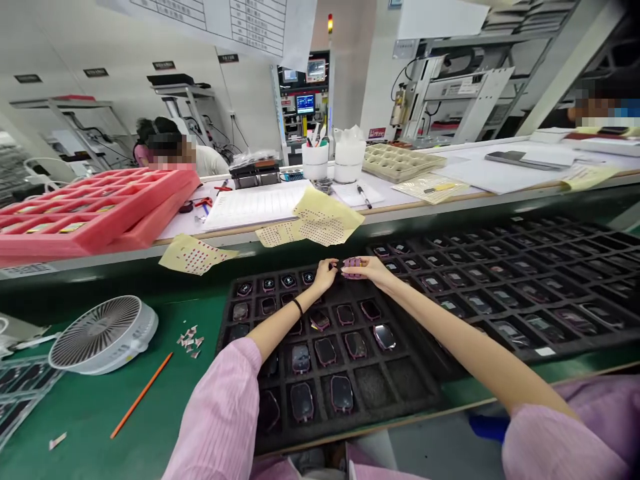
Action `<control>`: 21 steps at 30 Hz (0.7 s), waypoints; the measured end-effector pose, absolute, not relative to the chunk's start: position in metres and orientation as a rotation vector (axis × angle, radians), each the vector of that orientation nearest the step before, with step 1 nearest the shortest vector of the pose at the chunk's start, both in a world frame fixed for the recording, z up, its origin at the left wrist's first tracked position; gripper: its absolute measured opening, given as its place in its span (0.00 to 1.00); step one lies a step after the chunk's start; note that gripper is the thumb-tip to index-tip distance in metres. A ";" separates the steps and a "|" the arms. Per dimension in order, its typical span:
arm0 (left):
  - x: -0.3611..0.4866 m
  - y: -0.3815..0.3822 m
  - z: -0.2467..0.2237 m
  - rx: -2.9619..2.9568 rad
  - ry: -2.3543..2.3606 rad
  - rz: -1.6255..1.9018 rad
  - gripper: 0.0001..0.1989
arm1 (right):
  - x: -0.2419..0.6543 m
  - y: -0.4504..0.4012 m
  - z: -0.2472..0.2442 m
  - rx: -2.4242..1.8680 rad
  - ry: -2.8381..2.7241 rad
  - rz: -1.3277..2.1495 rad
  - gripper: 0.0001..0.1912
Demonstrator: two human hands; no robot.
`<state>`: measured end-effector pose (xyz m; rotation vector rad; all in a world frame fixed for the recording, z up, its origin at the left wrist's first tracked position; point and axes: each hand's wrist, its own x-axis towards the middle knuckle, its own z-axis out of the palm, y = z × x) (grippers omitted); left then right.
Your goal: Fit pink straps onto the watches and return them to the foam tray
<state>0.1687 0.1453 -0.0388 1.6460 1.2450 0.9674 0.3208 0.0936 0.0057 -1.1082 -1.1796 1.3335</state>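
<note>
Two benches cross the view: a far one with a white top and a near bench (95, 413) covered in a green mat, with a co-worker (173, 157) seated well beyond both. On the green mat, a near black foam tray (280, 433) lies below the grip and a second black foam tray (520, 293) lies off to its right. Their cells hold glossy dark oval pieces (330, 351) with pinkish rims (one to a cell, where they can be made out). Farther off to the left of the grip, a pink foam tray (100, 213) sits on the far bench. Nearer the grip, a white desk fan (103, 333) and an orange pencil (141, 395) lie on the mat, and a yellow sheet of dotted labels (323, 217) hangs over the far bench's edge, just ahead.

The step in hand is close work with both hands at the top edge of the near tray. The left hand (325, 275), a black wristband (298, 306) below it, and the right hand (365, 270) meet there, pink sleeves (220, 407) drawn back along the forearms. A small dark piece (337, 265) sits right between their fingertips (353, 265) (too small to make out). Whether the grip is clenched on it or only touching it, I cannot tell.
</note>
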 end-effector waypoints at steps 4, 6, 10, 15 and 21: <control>0.175 0.152 -0.047 1.645 1.289 0.944 0.11 | 0.324 0.094 0.001 -1.145 -1.109 1.357 0.22; 0.176 0.155 -0.050 1.646 1.301 0.937 0.09 | 0.324 0.093 0.000 -1.149 -1.088 1.372 0.23; 0.176 0.158 -0.053 1.664 1.312 0.931 0.15 | 0.321 0.092 -0.002 -1.148 -1.076 1.408 0.23; 0.177 0.157 -0.051 1.722 1.318 0.901 0.15 | 0.317 0.092 -0.004 -1.143 -1.065 1.442 0.22; 0.156 0.142 -0.029 1.904 1.099 0.837 0.26 | 0.330 0.094 -0.002 -1.160 -1.057 1.483 0.21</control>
